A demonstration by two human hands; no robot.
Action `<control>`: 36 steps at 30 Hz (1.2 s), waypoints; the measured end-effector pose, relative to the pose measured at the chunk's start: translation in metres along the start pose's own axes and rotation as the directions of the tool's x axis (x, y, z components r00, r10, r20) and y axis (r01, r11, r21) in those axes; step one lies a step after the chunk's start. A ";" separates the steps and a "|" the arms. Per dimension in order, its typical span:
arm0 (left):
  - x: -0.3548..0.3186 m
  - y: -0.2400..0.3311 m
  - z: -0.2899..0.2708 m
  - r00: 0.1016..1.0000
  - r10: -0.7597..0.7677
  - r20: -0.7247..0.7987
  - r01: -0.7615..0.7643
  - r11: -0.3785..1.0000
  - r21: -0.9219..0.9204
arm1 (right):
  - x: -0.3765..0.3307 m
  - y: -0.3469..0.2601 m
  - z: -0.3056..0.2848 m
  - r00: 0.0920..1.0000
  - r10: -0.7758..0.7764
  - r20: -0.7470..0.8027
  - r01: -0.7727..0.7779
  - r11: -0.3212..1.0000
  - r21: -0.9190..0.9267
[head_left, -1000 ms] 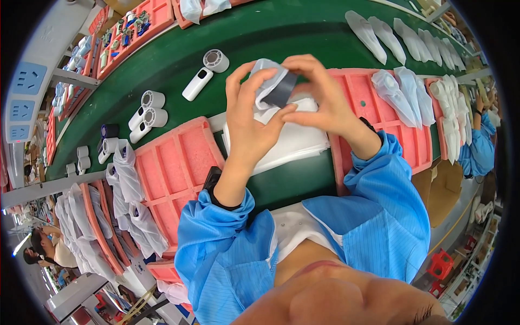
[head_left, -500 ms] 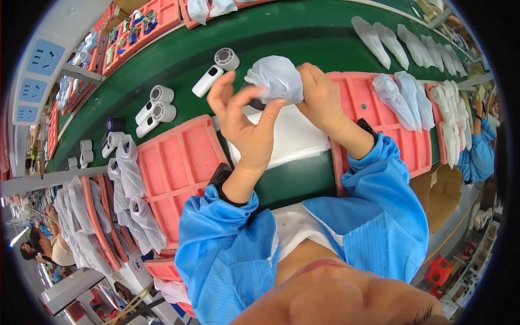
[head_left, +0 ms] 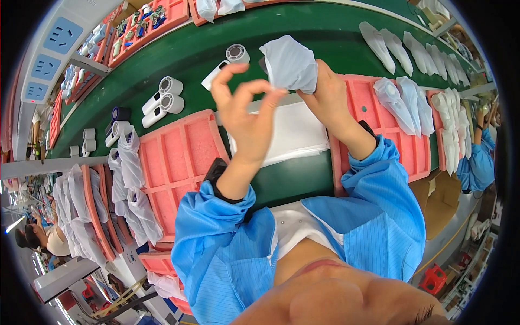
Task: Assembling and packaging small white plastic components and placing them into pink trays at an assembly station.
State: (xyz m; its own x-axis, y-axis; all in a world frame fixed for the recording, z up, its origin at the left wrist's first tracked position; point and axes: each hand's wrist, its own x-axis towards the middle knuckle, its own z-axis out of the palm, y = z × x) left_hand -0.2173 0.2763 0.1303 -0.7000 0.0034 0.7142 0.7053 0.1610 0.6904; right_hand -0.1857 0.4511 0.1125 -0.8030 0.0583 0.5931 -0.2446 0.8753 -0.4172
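Observation:
Over the green bench, my right hand (head_left: 327, 95) is closed around the lower right side of a thin white bag (head_left: 290, 62) with something bulky inside. A dark edge shows at the bag's left side; the rest of the content is hidden. My left hand (head_left: 246, 114) pinches the bag's lower left edge between thumb and forefinger, its other fingers raised apart. Beneath the hands lies a stack of flat white bags or sheets (head_left: 287, 132). Just beyond my left hand are a white handheld device with a round ringed head (head_left: 237, 53) and its pale handle.
Pink compartment trays flank me, one at left (head_left: 181, 151) and one at right (head_left: 387, 151) with several bagged items (head_left: 398, 105). More white devices (head_left: 165, 103) lie at the left. Bagged pieces (head_left: 376, 46) line the far right. A power strip (head_left: 62, 35) stands at far left.
The bagged item has moved up and slightly right with my right hand. Its covering looks smoother and hides more of the dark part. My left fingers have come off its side to its lower edge.

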 end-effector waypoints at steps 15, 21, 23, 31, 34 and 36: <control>-0.032 0.048 -0.052 0.720 -0.616 0.319 0.648 0.434 -0.625 | -0.011 -0.033 -0.025 0.660 -0.383 0.646 -0.238 0.709 0.664; -0.006 -0.028 -0.185 0.849 -0.473 -0.238 0.522 0.821 0.231 | 0.008 -0.003 -0.032 0.767 -0.149 0.624 -0.377 0.683 0.626; -0.022 -0.070 -0.227 0.907 -0.272 -0.322 0.418 0.487 0.767 | 0.011 -0.001 -0.028 0.774 -0.150 0.615 -0.354 0.704 0.616; -0.014 -0.057 -0.145 0.996 0.022 0.086 -0.086 0.499 0.862 | 0.018 0.027 -0.022 0.837 -0.095 0.539 -0.305 0.737 0.604; -0.020 -0.022 -0.065 0.900 -0.133 0.415 -0.055 0.910 0.411 | 0.027 0.039 -0.020 0.874 -0.024 0.485 -0.305 0.750 0.587; -0.038 -0.015 -0.010 0.797 -0.247 0.552 0.069 0.944 0.323 | 0.029 0.043 -0.019 0.896 0.041 0.442 -0.327 0.734 0.595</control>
State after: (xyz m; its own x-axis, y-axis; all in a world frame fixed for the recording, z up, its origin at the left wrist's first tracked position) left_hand -0.2002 0.2638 0.0946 -0.7938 0.5075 0.3350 0.5812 0.4711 0.6635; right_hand -0.2094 0.4993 0.1253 -0.9698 -0.1236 0.2102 -0.2403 0.3376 -0.9101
